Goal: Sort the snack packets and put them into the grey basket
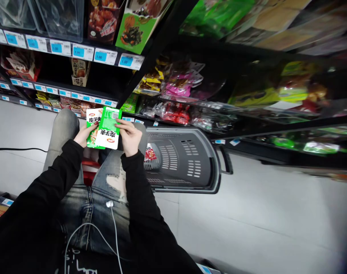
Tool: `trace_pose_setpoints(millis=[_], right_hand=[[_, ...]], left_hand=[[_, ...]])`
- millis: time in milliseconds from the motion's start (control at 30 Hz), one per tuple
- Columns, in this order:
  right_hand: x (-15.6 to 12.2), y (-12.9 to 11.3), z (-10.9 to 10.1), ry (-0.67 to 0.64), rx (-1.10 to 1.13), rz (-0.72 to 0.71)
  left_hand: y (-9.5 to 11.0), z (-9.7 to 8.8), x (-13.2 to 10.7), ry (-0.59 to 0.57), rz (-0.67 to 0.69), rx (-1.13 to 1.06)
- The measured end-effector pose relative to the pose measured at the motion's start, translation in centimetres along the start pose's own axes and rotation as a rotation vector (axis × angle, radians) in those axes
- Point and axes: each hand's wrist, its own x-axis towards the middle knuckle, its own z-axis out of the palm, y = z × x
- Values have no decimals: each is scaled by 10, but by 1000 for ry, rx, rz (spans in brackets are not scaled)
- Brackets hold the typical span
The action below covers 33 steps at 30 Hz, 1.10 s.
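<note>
Two green and white snack packets overlap above my knees. My left hand (86, 135) is closed on the edge of the left snack packet (92, 141), which has a picture of food low on its front. Over it lies the right snack packet (109, 127), its print upside down to me and a barcode at its far end. The fingers of my right hand (129, 136) pinch that one along its right side. Beside my right knee a grey shopping basket (202, 152) stands on the floor, with a small red packet (150, 153) inside it.
Black shelves (105, 78) with price labels (83, 52) and boxed snacks rise ahead. Bagged snacks (177, 82) fill the shelves to the right. The basket's handle (226, 160) juts out at its right end. A white earphone cable (115, 224) hangs over my lap.
</note>
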Motion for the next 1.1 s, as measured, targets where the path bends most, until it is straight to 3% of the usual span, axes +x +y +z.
trace_pose_setpoints(millis=[200,367,467,533,600,733,800,900,1100], right_hand=[[0,0,7,-100,-64,18],[-2,13,15,47,64,268],[-1,18,18,-69,94,398],[0,20,17,-129,111,398],[2,21,14,-20,101,351],[6,25,-2,405,-90,261],[7,25,-8,471,-229,249],[5,22,-4,325,-315,261],[-5,19,22,-65,-138,277]], left_hand=[[3,5,-6,-67,32,46],[4,9,-10,-61,116,44],[3,9,-8,-57,141,36],[2,8,-8,-55,149,25],[3,8,-8,-48,142,8],[10,7,-11,-30,64,-30],[13,7,-12,-52,18,-65],[14,7,-14,-100,-23,-101],[8,13,-17,-93,-41,-43]])
